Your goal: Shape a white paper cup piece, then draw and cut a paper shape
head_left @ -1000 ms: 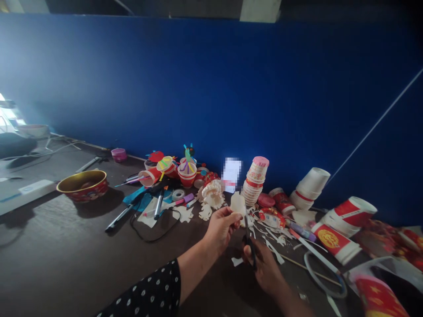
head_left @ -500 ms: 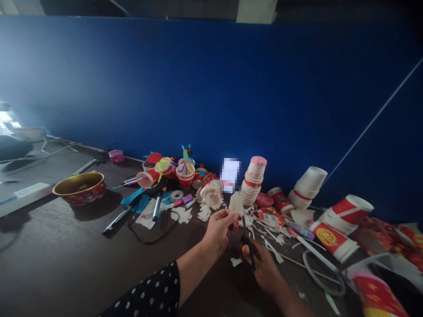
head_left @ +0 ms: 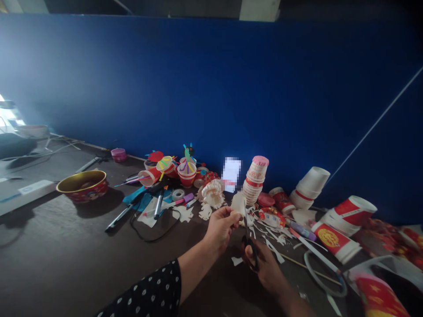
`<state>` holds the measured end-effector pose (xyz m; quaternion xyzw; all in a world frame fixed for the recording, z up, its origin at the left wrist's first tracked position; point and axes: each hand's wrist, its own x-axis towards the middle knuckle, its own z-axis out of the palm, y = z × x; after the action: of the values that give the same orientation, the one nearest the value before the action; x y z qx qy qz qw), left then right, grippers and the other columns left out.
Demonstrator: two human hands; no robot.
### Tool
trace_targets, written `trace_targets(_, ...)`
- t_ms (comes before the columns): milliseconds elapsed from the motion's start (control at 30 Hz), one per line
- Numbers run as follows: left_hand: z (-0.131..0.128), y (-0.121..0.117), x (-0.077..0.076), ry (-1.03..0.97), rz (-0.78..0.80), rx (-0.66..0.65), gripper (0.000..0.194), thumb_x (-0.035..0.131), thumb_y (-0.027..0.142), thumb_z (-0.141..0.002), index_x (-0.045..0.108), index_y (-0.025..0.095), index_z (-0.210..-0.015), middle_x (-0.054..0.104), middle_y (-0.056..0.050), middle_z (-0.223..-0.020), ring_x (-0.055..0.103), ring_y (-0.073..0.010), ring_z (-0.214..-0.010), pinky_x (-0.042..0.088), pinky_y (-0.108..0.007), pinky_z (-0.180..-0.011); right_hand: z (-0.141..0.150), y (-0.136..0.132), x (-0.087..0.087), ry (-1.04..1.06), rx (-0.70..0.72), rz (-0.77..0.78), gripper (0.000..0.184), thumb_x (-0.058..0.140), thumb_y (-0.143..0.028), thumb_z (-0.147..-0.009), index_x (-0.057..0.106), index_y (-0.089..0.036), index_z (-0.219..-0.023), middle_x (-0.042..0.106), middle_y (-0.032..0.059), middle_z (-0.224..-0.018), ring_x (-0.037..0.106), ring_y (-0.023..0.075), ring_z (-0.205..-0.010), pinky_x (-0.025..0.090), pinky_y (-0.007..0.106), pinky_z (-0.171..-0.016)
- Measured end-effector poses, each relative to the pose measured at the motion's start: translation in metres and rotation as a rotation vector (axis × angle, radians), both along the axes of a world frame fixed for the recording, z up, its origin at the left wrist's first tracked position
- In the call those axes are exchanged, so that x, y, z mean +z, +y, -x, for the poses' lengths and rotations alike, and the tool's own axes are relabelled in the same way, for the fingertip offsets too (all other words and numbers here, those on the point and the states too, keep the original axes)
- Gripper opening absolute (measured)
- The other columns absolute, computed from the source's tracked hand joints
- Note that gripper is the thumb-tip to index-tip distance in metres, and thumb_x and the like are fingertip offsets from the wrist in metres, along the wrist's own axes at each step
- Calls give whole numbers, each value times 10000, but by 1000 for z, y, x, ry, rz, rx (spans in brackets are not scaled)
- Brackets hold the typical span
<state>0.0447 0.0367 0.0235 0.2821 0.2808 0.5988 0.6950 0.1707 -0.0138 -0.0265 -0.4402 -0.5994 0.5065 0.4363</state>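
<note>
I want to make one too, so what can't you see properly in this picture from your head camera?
Head view:
The handles of the scissors: hidden by the right hand.
The lower part of the paper piece: hidden by the left hand.
The white patch: pixelated, so it can't be identified.
The red paper cup: cut off by the bottom edge.

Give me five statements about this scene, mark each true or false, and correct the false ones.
1. The right hand holds black-handled scissors. True.
2. The left hand holds a roll of tape. False: it holds a white piece of cut paper.
3. A stack of paper cups stands upright with a pink cup on top. True.
4. The red bowl sits to the right of the scissors. False: it sits well to their left.
5. Paper scraps lie on the dark tabletop. True.
</note>
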Motion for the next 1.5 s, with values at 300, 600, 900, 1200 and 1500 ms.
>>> trace_targets(300,3,0,5,65,12,-22,252,737,191,-468,530,133,-599,515,34,-472,393,-36,-407,221,-168,-402,-1,0,6,-6,12,21,425,464,-602,-746,386,-197,-644,301,-61,-562,244,76,-497,212,212,-437)
trace_targets(600,8,8,1,40,-61,-81,254,734,154,-481,517,126,-611,561,16,-510,408,-31,-422,264,-165,-435,-1,0,15,23,18,38,492,495,-667,-668,364,-202,-578,287,-68,-506,238,72,-467,201,220,-435)
trace_targets(900,16,15,2,65,-90,-148,317,768,156,-452,529,118,-657,575,4,-528,458,-54,-454,278,-182,-447,1,-2,27,28,18,65,516,531,-679,-621,369,-195,-541,279,-72,-484,225,64,-459,181,221,-433)
trace_targets(1200,22,17,4,85,-112,-194,352,748,122,-470,497,130,-717,576,16,-550,462,-51,-459,285,-179,-452,3,-5,35,4,-4,117,554,539,-724,-552,366,-199,-514,276,-76,-467,215,59,-443,177,216,-420)
trace_targets(1500,30,22,4,167,-126,-245,389,732,122,-493,453,154,-762,561,27,-523,486,-68,-460,295,-177,-452,0,-3,31,-33,29,103,518,533,-680,-606,367,-199,-508,288,-75,-457,229,63,-445,169,227,-433)
